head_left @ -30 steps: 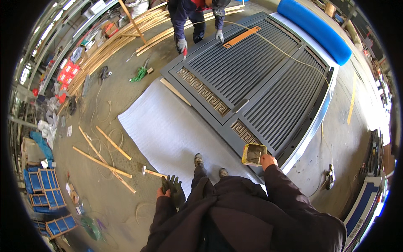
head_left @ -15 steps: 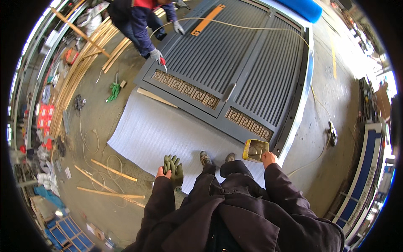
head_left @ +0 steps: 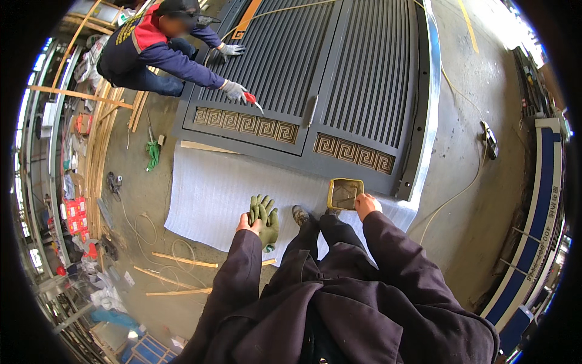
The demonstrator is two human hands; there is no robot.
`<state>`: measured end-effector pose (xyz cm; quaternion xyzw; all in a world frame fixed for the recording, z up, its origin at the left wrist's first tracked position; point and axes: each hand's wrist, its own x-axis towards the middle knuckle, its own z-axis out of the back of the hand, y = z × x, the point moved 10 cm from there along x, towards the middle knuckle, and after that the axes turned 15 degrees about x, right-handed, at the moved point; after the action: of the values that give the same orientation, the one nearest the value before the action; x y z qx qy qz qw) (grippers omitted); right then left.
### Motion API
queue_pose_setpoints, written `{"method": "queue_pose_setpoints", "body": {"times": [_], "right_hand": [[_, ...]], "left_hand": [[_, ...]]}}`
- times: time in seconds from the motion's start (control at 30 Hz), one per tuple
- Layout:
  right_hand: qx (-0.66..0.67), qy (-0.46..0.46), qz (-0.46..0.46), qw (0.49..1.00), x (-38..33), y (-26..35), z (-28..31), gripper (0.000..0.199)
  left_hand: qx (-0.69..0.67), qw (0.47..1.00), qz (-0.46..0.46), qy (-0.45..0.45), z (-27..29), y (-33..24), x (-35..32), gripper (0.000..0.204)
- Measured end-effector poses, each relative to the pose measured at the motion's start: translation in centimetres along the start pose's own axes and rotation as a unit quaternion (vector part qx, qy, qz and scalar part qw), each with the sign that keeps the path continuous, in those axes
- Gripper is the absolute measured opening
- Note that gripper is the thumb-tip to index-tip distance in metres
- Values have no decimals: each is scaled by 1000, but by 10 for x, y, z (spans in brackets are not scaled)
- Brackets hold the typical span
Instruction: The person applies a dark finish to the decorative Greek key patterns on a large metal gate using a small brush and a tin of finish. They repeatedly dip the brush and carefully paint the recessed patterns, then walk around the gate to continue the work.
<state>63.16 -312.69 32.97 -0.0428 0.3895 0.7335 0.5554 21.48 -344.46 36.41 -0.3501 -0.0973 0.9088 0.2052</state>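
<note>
My left hand (head_left: 249, 225) is closed around a pair of green work gloves (head_left: 268, 223), held in front of my left thigh. In my right hand (head_left: 367, 206) is a square, yellow-rimmed container (head_left: 332, 197), gripped by its right side, its opening facing up. A thin pale piece shows inside; what it is I cannot tell. Beyond my hands lies a large dark grey double-leaf gate (head_left: 308, 138) with ribbed panels and gold-brown key-pattern strips (head_left: 245, 123). White foam sheeting (head_left: 200, 197) reaches from under the gate to my feet.
At the far left a co-worker (head_left: 130, 57) crouches over the gate in grey gloves, with a red-handled tool (head_left: 250, 97) in one hand. Wood strips (head_left: 185, 260) and looped cord lie on the floor at left. A pale hose (head_left: 445, 76) runs along the right side.
My view has shifted. Gloves and container are closer together now. The co-worker leans farther over the gate, and the red-handled tool has moved right above the left patterned strip.
</note>
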Motion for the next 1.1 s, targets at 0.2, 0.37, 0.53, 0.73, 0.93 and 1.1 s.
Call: {"method": "queue_pose_setpoints", "body": {"times": [0.2, 0.37, 0.53, 0.73, 0.93, 1.1], "right_hand": [[50, 14, 12, 999, 16, -4, 10, 24], [42, 22, 5, 999, 3, -21, 11, 25], [29, 27, -7, 999, -36, -16, -4, 24], [11, -19, -57, 998, -97, 26, -65, 25], [15, -107, -113, 988, -179, 127, -180, 25], [33, -155, -188, 969, -265, 241, -258, 25]], "left_hand": [[61, 998, -7, 17, -25, -44, -2, 49], [100, 993, -10, 54, -28, -55, -6, 51], [145, 984, -51, 95, -9, -66, 8, 48], [130, 976, -120, 126, 24, -28, 44, 48], [132, 960, -206, 135, 102, 126, 144, 51], [50, 967, -221, 118, 278, 309, 205, 49]]}}
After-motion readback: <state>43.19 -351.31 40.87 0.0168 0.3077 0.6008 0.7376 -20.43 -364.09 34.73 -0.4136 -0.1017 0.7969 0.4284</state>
